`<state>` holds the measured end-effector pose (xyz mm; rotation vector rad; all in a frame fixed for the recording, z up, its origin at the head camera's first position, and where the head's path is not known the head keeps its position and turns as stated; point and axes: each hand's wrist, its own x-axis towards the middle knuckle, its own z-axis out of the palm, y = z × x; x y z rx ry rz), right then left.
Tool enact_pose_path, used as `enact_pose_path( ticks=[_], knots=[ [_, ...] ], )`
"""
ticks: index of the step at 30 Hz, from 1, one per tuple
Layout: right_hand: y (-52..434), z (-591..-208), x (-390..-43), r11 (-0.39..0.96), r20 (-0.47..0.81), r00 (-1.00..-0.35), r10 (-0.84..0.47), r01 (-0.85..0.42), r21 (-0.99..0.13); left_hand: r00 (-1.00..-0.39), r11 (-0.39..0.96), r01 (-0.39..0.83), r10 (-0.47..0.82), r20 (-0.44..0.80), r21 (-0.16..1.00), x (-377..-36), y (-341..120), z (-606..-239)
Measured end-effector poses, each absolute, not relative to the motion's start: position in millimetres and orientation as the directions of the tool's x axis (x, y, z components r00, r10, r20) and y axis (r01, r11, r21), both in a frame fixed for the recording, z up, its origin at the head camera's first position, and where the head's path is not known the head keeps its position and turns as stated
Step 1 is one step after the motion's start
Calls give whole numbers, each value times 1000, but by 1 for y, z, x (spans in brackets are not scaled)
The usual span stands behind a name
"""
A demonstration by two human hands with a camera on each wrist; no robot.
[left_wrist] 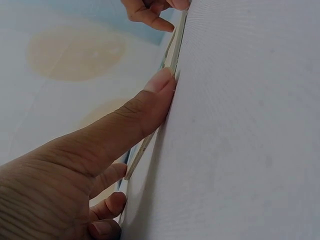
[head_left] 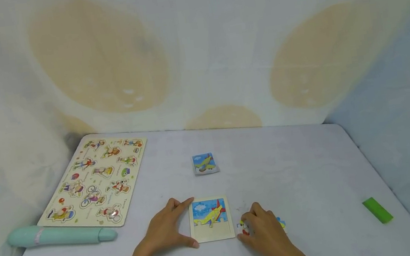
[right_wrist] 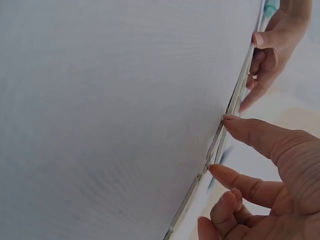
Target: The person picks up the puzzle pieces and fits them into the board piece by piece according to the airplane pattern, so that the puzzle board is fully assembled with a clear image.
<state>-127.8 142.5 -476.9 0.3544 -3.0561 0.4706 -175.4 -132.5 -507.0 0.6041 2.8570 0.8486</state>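
So I've got my left hand (head_left: 166,232) braced on the little puzzle tray (head_left: 211,220) sitting on the table (head_left: 312,174) right in front of me. My thumb is pressed flat against its near left edge, and my index finger stretches along the far left corner, so the tray sits in the fork between the two, fingers spread. It's more steadying than grabbing. From the left wrist view you can see that thumb pushing into the thin wooden edge.

The top half of the tray already shows the plane picture, blue sky and yellow body with a red tail; the bottom strip is bare wood.

My right hand (head_left: 263,232) is just to the right of the tray, lying over a small heap of loose puzzle pieces (head_left: 281,222). Its fingers are bent with the tips down on the pieces, one tip touching a piece edge in the right wrist view, but I honestly can't tell if anything is actually pinched.

Further back in the middle there's a small card with the plane picture (head_left: 205,163). Off to the left lies a big peg puzzle board (head_left: 97,181), with a mint-coloured tube (head_left: 59,235) in front of it, and a green block (head_left: 377,210) sits far right.
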Motion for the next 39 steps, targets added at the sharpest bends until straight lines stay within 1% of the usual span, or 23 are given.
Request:
enact_pose_path(
  ticks=[8,13,26,33,39],
  knots=[
    [142,-476,-128,926,72,-967,-245,-256,-277,-916,767,345,400,16,542,-176,-132,-506],
    [143,-478,-126,916,81,-960,-270,-281,-286,-916,767,344,401,14,542,-176,-132,-506],
    [147,-476,-126,908,35,-954,-298,-294,-297,-916,765,347,401,21,542,-175,-132,-506],
    [152,-474,-130,879,46,-933,-357,-353,-322,-916,764,345,400,19,545,-176,-132,-507],
    [158,-473,-134,850,73,-895,-440,-441,-289,-915,764,347,402,20,544,-176,-133,-508]
  ],
)
